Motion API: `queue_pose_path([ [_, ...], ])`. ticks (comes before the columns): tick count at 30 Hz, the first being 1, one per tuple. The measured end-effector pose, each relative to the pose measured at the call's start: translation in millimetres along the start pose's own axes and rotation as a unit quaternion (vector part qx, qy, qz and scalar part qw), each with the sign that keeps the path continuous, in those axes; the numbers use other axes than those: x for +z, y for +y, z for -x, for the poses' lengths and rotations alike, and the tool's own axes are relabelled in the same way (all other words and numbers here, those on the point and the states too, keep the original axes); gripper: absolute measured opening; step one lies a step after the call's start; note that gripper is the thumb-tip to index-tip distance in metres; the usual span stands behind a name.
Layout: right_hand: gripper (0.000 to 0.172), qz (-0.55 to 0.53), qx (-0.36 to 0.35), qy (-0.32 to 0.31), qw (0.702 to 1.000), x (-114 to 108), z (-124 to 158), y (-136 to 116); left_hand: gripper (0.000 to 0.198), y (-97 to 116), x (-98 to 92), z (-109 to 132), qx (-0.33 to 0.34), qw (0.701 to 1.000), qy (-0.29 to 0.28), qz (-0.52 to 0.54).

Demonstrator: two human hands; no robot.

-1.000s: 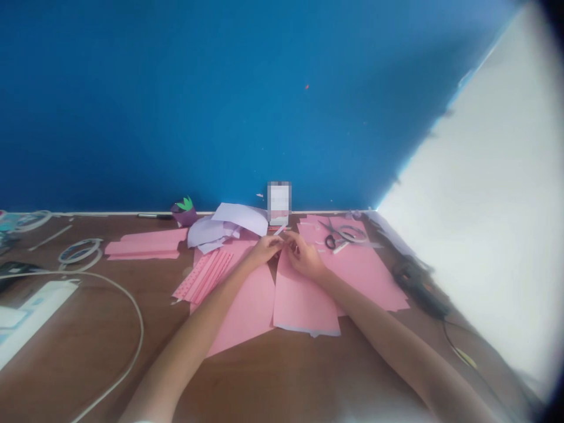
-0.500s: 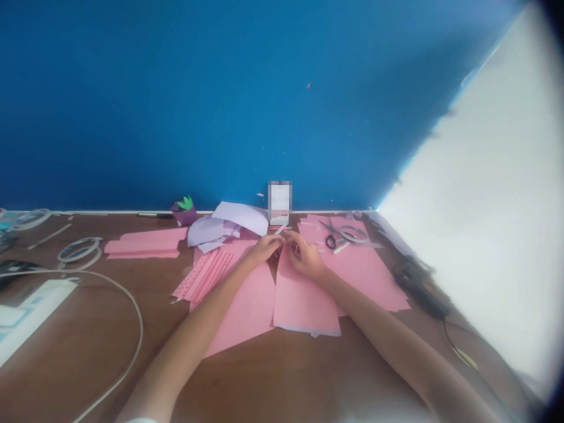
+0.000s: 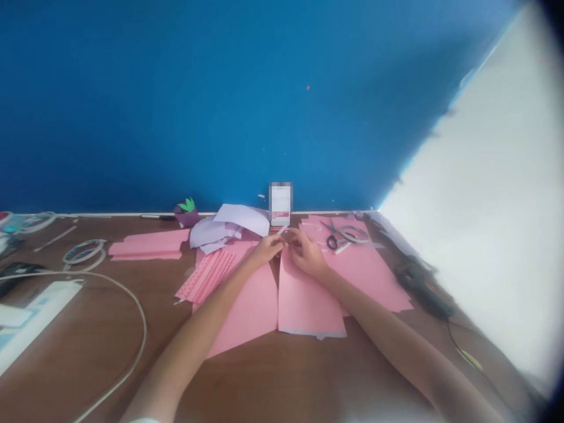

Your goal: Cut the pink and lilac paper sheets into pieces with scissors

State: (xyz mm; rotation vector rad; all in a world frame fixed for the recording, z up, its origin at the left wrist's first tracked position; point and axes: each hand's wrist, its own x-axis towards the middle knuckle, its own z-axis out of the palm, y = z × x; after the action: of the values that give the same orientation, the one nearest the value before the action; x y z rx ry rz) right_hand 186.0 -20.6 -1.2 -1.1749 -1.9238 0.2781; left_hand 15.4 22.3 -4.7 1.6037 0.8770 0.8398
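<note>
Shifted a little toward 3 o'clock since before: pink paper sheet (image 3: 308, 299) and both hands. Left hand (image 3: 265, 251) pinched shut on a thin pale paper strip (image 3: 282, 230), half hidden and hard to see. Right hand (image 3: 307, 255) curled just beside it, grip hard to tell.

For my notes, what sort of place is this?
Probably a paper-craft workspace: pink paper sheets are spread across a wooden table, with paper offcuts and scissors nearby.

A blue wall (image 3: 220, 100) meets a bright white surface (image 3: 480, 194) above a brown wooden tabletop (image 3: 79, 346).
</note>
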Motion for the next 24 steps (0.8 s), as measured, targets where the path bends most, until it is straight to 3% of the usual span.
queue_pose_path([
  [6,0.047,-0.042,0.026,-0.025,0.998,0,-4,3,0.021,-6,0.1,-2,0.017,1.000,0.020,-0.017],
  [12,0.042,-0.121,0.018,-0.028,0.992,1,-5,1,0.022,2,-0.1,2,0.096,0.993,0.025,-0.060],
  [19,0.041,-0.034,0.015,0.020,0.999,-7,-8,9,0.026,2,-5.9,1,0.043,0.996,0.082,-0.005],
  [24,0.035,-0.084,0.114,0.060,0.988,-29,-22,33,0.029,-4,-7.6,-4,0.025,0.987,0.141,0.074],
])
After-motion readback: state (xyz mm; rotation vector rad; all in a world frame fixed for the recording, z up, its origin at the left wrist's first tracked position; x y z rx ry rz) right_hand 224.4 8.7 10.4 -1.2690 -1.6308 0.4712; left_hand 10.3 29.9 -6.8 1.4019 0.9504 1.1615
